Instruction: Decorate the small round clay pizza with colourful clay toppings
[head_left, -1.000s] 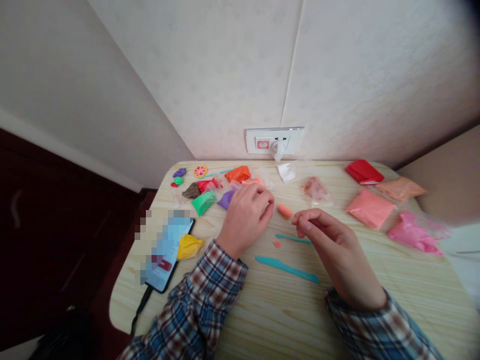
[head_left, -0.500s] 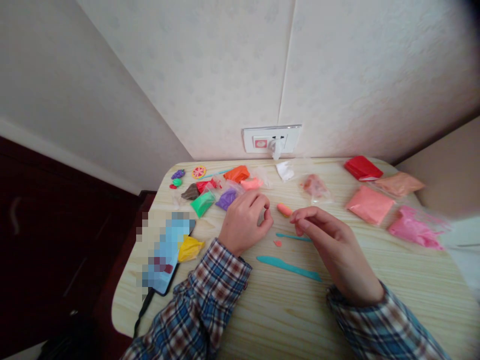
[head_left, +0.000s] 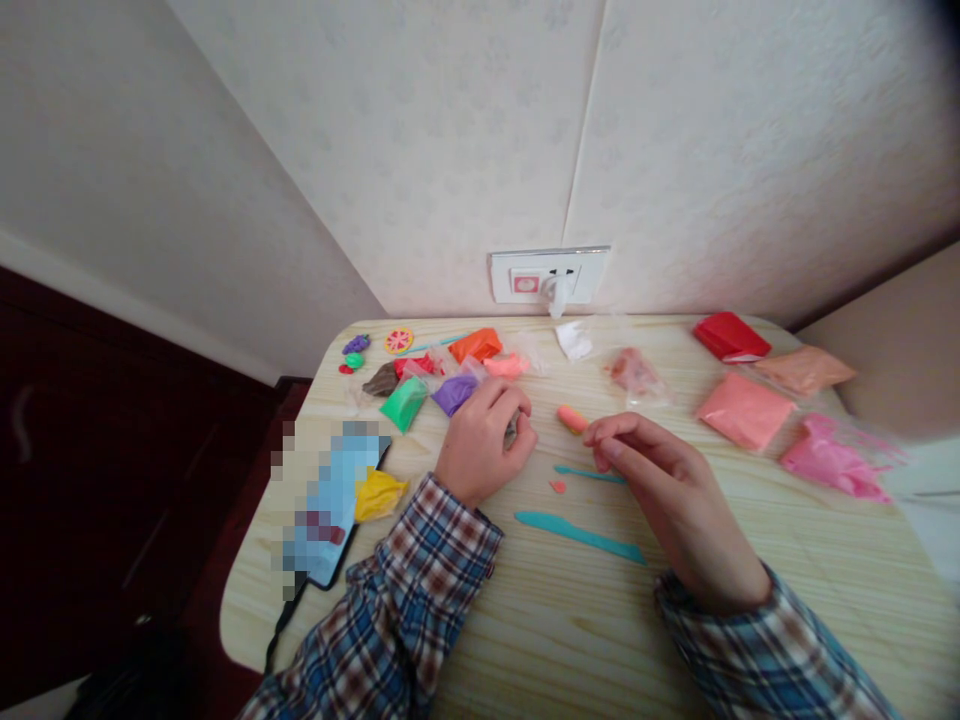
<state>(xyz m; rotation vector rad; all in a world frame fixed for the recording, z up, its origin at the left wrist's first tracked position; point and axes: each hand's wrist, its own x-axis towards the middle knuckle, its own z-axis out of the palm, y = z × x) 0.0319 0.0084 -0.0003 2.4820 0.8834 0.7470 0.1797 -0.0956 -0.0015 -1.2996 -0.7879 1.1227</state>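
Note:
My left hand (head_left: 482, 440) rests on the wooden table (head_left: 570, 620) with its fingers curled in a pinch; what it grips is hidden. My right hand (head_left: 660, 480) lies to the right, fingertips pressed together just right of a small orange clay roll (head_left: 571, 418). A thin teal stick (head_left: 589, 473) passes under my right fingers. A longer teal modelling knife (head_left: 579, 536) lies nearer me. A tiny orange crumb (head_left: 556, 486) sits between my hands.
Small bags of clay, green (head_left: 405, 402), purple (head_left: 453, 393), orange (head_left: 475, 346) and yellow (head_left: 379, 494), lie at the left by a phone (head_left: 330, 500). Larger packs, red (head_left: 730, 336), salmon (head_left: 745, 412) and pink (head_left: 829, 458), lie at the right. A wall socket (head_left: 547, 274) sits behind.
My left hand has drawn back from the orange clay roll toward me and curled tighter. My right hand has hardly moved.

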